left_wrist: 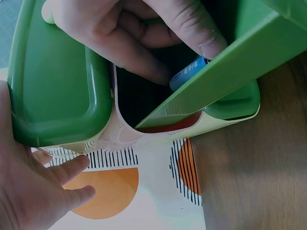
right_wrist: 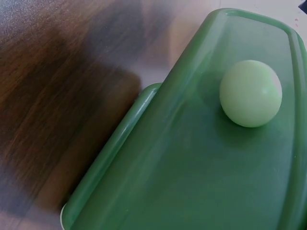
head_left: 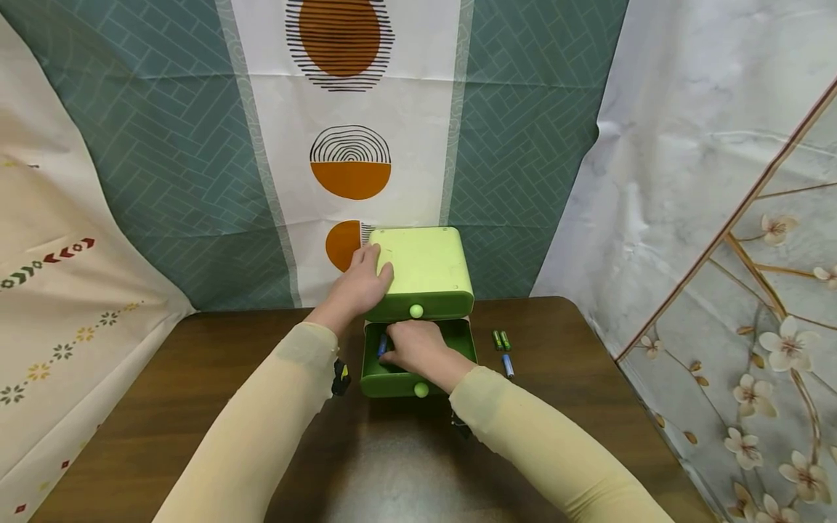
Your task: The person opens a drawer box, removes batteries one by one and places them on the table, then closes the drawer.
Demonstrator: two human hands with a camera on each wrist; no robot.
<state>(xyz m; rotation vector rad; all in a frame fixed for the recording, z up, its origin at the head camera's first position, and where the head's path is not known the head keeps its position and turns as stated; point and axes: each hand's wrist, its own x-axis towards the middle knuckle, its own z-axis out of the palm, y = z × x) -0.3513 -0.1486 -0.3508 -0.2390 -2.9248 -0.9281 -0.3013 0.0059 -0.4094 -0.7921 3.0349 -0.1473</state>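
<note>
Right hand (head_left: pixel 418 345) is down inside the lower drawer (head_left: pixel 391 386), fingers partly bent, thumb and a fingertip right by a blue battery (head_left: pixel 382 344) at the drawer's left side; can't tell if it's pinched. Left hand (head_left: pixel 361 282) lies against the left edge of the box (head_left: pixel 428 260), fingers loosely extended, gripping nothing. Lower drawer is pulled out to the near side; upper drawer (head_left: pixel 386 310) is closed above it. Right of the box, on the table (head_left: pixel 556 436): two green batteries (head_left: pixel 505 340) side by side, a blue-and-silver battery (head_left: pixel 508 365) nearer. Patterned cloth (head_left: pixel 351 179) hangs on the far side.
</note>
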